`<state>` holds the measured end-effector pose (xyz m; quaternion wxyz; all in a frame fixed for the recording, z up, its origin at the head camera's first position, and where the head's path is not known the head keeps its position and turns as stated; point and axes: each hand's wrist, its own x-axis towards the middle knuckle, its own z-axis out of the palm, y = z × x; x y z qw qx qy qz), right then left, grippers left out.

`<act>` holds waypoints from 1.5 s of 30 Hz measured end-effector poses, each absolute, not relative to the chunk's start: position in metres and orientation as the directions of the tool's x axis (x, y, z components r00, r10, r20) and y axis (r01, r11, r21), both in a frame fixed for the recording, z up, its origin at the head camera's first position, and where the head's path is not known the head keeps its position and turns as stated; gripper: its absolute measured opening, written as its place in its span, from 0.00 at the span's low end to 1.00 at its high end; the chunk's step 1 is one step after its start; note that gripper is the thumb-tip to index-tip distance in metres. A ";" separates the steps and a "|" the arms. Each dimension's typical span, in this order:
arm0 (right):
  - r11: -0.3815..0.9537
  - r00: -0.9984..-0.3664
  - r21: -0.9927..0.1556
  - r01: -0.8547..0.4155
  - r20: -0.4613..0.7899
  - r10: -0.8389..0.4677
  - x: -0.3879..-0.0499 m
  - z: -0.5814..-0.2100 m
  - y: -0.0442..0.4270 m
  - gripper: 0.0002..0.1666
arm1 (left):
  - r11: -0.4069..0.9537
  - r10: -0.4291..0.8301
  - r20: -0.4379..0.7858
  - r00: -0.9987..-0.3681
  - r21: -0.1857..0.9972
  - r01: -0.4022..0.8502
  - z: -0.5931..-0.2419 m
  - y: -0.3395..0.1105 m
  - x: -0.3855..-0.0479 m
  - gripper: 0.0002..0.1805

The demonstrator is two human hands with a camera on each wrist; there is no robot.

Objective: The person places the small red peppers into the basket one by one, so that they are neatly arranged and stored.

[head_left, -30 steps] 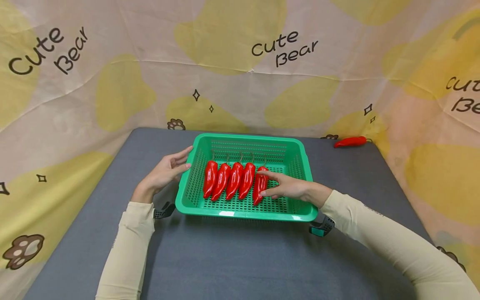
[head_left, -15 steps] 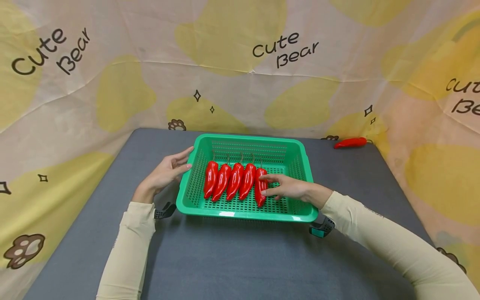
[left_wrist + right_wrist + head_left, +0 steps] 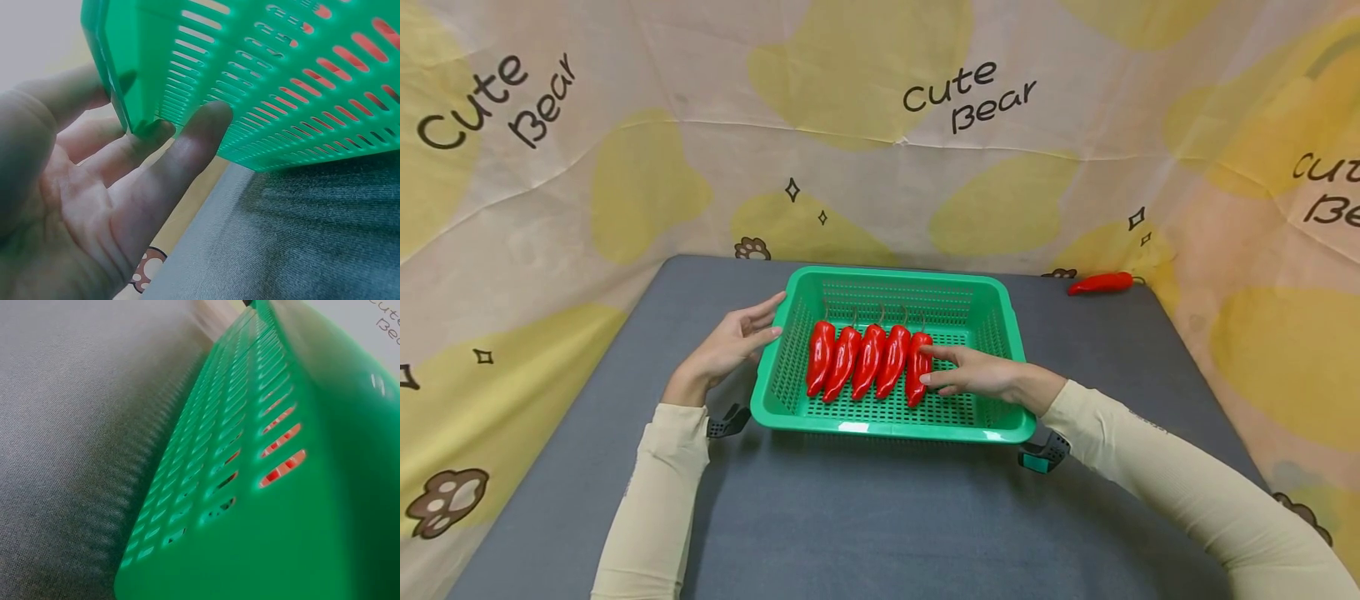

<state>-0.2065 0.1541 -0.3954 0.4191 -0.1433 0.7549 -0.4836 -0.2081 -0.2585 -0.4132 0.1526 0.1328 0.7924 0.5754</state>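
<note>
A green perforated basket (image 3: 891,431) stands on the grey table, and several red chili peppers lie side by side in it, stems pointing to the back. My left hand (image 3: 730,346) is at the basket's left rim with fingers and thumb extended; in the left wrist view the fingertips reach the rim and the thumb (image 3: 194,144) lies against the outer wall. Over the basket's right side reaches my right hand (image 3: 981,372), its fingers extended and touching the right side of the rightmost chili pepper (image 3: 917,392). The right wrist view shows the basket wall (image 3: 250,531) but not the hand.
Another red chili pepper (image 3: 1101,284) lies at the table's far right corner, outside the basket. A printed cloth (image 3: 850,100) hangs behind the table and along both sides. The grey table surface (image 3: 865,517) extends in front of the basket.
The rightmost chili pepper has shifted slightly and stands straighter in the row. My right fingers have drawn back from across it to its right side. The left hand stays at the rim.
</note>
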 end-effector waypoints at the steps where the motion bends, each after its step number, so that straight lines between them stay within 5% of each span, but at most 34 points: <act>1: 0.484 -0.608 -0.854 0.191 -0.491 -0.625 -0.207 -0.396 0.154 0.48 | 0.304 0.386 -0.088 -0.918 0.952 0.036 -0.413 -0.259 -0.208 0.36; 18: 0.492 -0.625 -0.853 0.174 -0.482 -0.614 -0.203 -0.391 0.157 0.46 | 0.332 0.381 -0.084 -0.921 0.942 0.051 -0.415 -0.260 -0.209 0.36; 45: 0.316 -0.649 -0.937 0.150 -0.334 -0.683 -0.208 -0.350 0.187 0.41 | 0.241 0.416 -0.081 -0.906 0.970 0.024 -0.413 -0.259 -0.208 0.37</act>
